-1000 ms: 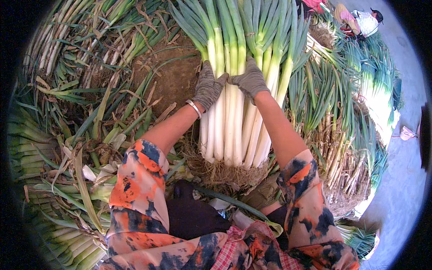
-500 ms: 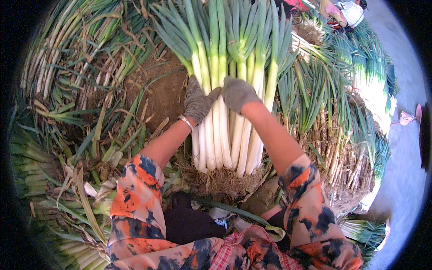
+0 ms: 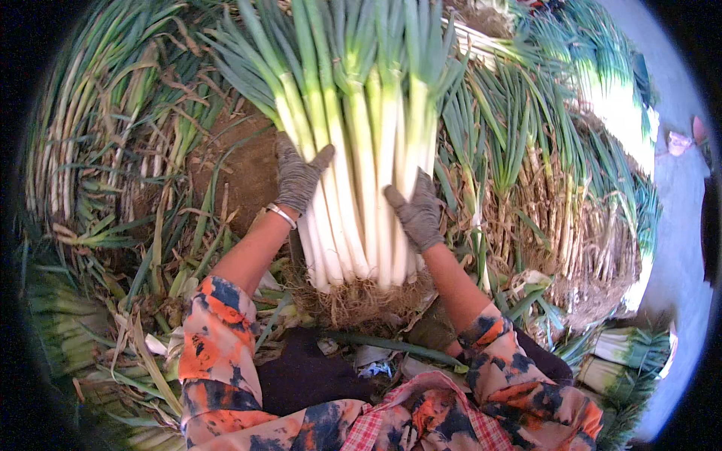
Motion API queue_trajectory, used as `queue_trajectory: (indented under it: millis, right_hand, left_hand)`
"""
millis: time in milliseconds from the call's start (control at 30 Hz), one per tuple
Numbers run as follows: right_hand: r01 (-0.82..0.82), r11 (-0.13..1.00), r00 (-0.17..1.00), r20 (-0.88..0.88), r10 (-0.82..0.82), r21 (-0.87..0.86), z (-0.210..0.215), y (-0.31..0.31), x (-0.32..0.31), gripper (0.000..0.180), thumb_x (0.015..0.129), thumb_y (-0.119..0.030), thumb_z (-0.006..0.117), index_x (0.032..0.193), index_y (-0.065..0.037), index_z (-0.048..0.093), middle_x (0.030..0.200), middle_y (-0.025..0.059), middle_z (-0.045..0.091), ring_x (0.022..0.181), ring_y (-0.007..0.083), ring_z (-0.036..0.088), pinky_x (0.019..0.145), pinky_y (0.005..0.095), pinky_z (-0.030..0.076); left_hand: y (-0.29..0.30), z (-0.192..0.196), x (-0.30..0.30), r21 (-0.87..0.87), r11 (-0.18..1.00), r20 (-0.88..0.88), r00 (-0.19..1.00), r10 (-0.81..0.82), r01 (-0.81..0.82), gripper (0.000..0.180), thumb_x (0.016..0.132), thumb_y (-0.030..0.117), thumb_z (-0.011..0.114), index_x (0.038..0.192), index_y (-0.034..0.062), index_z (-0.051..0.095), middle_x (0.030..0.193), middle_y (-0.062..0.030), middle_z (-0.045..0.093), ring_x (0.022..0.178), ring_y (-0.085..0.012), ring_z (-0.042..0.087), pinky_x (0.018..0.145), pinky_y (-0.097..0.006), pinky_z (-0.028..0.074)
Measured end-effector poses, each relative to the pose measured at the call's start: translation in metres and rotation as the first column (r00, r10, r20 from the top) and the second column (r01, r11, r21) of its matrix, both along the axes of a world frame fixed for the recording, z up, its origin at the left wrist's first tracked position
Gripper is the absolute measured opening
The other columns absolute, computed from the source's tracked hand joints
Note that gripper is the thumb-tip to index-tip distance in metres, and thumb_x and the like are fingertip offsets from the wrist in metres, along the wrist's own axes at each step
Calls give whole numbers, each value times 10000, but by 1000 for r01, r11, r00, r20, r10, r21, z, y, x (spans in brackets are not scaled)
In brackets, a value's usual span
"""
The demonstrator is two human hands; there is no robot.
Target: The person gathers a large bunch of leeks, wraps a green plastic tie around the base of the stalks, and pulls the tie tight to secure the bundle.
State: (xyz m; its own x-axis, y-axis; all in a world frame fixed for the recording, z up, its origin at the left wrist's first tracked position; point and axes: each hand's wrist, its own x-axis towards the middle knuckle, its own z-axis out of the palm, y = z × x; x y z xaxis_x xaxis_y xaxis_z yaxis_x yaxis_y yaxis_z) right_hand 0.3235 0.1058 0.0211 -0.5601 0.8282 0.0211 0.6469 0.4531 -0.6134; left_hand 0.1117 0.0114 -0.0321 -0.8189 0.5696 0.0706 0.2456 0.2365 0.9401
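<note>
Gloved left hand (image 3: 298,177) and right hand (image 3: 416,216) press flat against a gathered bundle of leeks (image 3: 359,173) at frame centre; the stalks are aligned but untied, with loose leeks (image 3: 519,143) lying at right.
</note>
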Motion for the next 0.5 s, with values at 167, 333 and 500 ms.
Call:
queue_trajectory:
  millis: [167, 333, 500]
  right_hand:
    - [-37, 993, 977, 211, 12, 114, 16, -34, -31, 1022, 648, -634, 611, 1334, 34, 256, 1299, 359, 290, 1248, 449, 276, 1012, 523, 202]
    - [12, 999, 978, 209, -19, 34, 15, -31, -25, 991, 636, -624, 602, 1321, 14, 279, 1310, 313, 259, 1237, 434, 249, 964, 629, 175]
    - [25, 996, 982, 186, -8, -91, 34, -26, -24, 1042, 643, -664, 567, 1363, 5, 220, 1373, 304, 213, 1308, 416, 164, 1011, 599, 120]
  left_hand:
    - [-7, -8, -2, -22, 999, -46, 999, -28, 27, 1069, 706, 467, 693, 1346, -120, 69, 1399, -305, 141, 1323, -351, 147, 1095, -344, 112]
    - [-4, -3, 1, -129, 989, 26, 997, -67, 70, 1109, 692, 469, 707, 1356, -104, 29, 1424, -271, 88, 1337, -321, 104, 1097, -327, 94]
    - [1, 26, -9, -267, 961, 36, 997, -68, 75, 1245, 602, 566, 731, 1365, -84, -8, 1440, -241, 58, 1349, -298, 68, 1097, -300, 100]
